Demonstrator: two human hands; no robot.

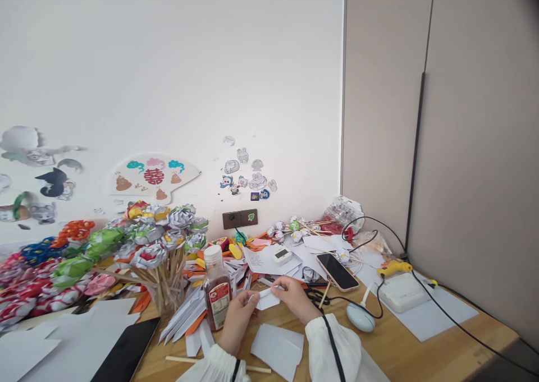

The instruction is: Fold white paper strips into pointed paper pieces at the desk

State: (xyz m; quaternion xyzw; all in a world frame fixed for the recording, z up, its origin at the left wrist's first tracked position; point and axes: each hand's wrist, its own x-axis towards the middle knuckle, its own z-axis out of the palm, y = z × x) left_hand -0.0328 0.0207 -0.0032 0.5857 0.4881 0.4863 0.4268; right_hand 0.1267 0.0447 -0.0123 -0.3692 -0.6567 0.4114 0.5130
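Note:
Above the wooden table, my left hand (239, 318) and my right hand (295, 297) pinch the two ends of a small piece of white paper (265, 294), which looks folded or rolled along its upper edge. Just below them lies a stack of white paper squares (278, 345). A bottle of red-brown liquid with a white cap (218, 295) stands close to my left hand. Thin wooden sticks (181, 359) lie near my left sleeve, and another stick (325, 294) leans by my right wrist.
Paper flowers on sticks (147, 236) fill the left side, some in a jar (166, 295). A phone (338, 271), a white timer (281, 254), a yellow glue gun (394, 267) on a white box (402, 293), a pale mouse-shaped device (360, 317) and black cables lie rightward. A black tablet (126, 351) lies left.

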